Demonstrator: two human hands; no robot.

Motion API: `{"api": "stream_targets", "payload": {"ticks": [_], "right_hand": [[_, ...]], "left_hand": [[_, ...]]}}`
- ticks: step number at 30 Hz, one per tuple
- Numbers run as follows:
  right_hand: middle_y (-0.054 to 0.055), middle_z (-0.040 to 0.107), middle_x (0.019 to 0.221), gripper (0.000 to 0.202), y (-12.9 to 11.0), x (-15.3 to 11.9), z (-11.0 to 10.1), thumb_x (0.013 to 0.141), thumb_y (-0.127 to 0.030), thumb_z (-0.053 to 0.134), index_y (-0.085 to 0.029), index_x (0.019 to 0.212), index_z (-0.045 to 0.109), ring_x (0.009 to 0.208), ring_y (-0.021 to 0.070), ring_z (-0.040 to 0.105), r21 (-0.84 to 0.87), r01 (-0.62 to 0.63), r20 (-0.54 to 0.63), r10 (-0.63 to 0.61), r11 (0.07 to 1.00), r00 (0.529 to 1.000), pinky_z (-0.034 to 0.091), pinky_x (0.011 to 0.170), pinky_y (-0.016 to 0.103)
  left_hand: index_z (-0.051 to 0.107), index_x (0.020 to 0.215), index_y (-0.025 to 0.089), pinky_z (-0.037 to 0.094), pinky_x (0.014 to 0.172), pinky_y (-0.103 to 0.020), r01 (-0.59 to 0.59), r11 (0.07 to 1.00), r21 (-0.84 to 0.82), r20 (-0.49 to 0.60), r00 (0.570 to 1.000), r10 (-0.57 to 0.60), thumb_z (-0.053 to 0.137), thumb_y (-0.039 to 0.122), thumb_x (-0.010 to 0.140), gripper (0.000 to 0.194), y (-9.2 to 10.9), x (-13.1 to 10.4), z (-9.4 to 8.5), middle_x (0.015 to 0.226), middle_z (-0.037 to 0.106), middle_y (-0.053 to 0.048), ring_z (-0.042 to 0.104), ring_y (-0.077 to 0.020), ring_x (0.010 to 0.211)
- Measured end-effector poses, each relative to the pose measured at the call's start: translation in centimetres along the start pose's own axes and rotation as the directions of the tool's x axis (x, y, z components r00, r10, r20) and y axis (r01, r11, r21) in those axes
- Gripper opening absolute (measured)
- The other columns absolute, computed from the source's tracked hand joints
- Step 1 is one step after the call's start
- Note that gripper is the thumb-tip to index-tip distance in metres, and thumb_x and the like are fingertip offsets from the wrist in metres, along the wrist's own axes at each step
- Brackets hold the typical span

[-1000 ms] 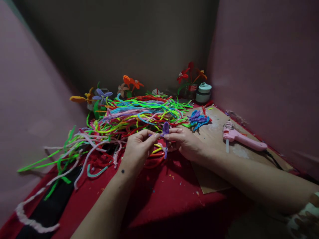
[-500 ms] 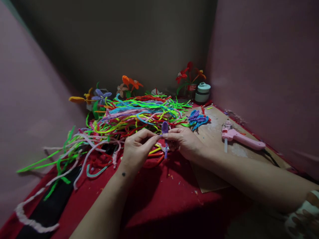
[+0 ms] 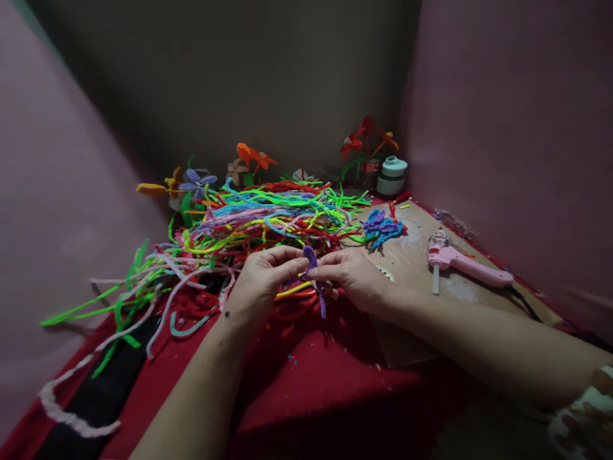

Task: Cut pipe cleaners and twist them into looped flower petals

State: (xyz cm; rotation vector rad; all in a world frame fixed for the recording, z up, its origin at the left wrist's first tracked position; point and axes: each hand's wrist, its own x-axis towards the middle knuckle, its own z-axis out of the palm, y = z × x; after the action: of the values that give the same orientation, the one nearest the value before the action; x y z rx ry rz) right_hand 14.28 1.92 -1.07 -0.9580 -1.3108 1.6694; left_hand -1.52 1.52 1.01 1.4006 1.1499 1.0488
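Between both hands is a purple pipe cleaner [image 3: 310, 256], bent into a narrow loop at the top with a tail hanging below. My left hand [image 3: 268, 275] pinches it from the left between thumb and forefinger. From the other side, my right hand [image 3: 352, 275] grips it just under the loop, fingers curled. Part of the purple piece is hidden behind the fingertips. Yellow and red pipe cleaners [image 3: 294, 292] lie on the red cloth beneath the hands. Just beyond them spreads a large heap of multicoloured pipe cleaners [image 3: 268, 211].
On the cardboard [image 3: 416, 223] at right rest a pink glue gun [image 3: 467, 263] and a bundle of blue and purple pipe-cleaner pieces [image 3: 382, 228]. A pale green jar [image 3: 392, 176] and pipe-cleaner flowers [image 3: 253, 156] stand at the back. Walls close in on both sides.
The purple loop has tilted to the left and dropped slightly, its tail swinging right. My left hand has shifted its pinch up onto the loop. The view has moved a little.
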Motion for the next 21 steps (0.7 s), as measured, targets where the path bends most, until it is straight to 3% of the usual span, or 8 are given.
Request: {"api": "stream_targets", "payload": {"ticks": [6,10,16,21], "right_hand": [[-0.005,0.043,0.044,0.021,0.07,-0.20,-0.08,0.062,-0.027,0.065,-0.014,0.051,0.054,0.041,0.0054,0.035,-0.058,-0.008,-0.014,0.007,0.998,1.000,0.024,0.040,0.021],[-0.005,0.043,0.043,0.018,0.25,-0.27,-0.19,0.063,-0.024,0.062,-0.014,0.050,0.053,0.040,0.0057,0.034,-0.099,-0.010,-0.031,0.006,0.995,0.999,0.023,0.040,0.022],[-0.005,0.042,0.040,0.018,0.70,-0.06,-0.32,0.061,-0.018,0.057,-0.016,0.045,0.050,0.038,0.0059,0.033,-0.183,0.060,0.012,-0.059,0.981,0.998,0.024,0.040,0.023],[-0.004,0.046,0.044,0.017,0.34,-0.07,-0.21,0.065,-0.022,0.057,-0.015,0.050,0.054,0.042,0.0069,0.039,-0.139,0.071,0.067,-0.062,0.988,0.996,0.030,0.044,0.023]], "left_hand": [[0.066,0.078,0.015,0.043,0.057,-0.019,0.015,1.000,0.009,0.045,0.999,-0.015,0.071,0.026,0.065,0.018,0.35,-0.29,0.55,0.068,0.064,0.001,0.054,-0.0088,0.058],[0.067,0.077,0.015,0.045,0.063,-0.021,-0.044,0.993,0.111,0.075,0.997,0.035,0.071,0.028,0.065,0.018,0.42,-0.54,0.66,0.071,0.064,0.000,0.056,-0.0112,0.065],[0.068,0.067,0.015,0.040,0.053,-0.020,-0.164,0.921,0.355,-0.002,0.984,0.176,0.065,0.032,0.070,0.018,0.40,-0.74,0.65,0.061,0.060,-0.001,0.050,-0.0109,0.057],[0.068,0.069,0.016,0.041,0.054,-0.020,-0.161,0.911,0.381,-0.042,0.981,0.191,0.063,0.034,0.071,0.019,0.30,-0.63,0.48,0.062,0.063,-0.002,0.053,-0.0124,0.059]]}}
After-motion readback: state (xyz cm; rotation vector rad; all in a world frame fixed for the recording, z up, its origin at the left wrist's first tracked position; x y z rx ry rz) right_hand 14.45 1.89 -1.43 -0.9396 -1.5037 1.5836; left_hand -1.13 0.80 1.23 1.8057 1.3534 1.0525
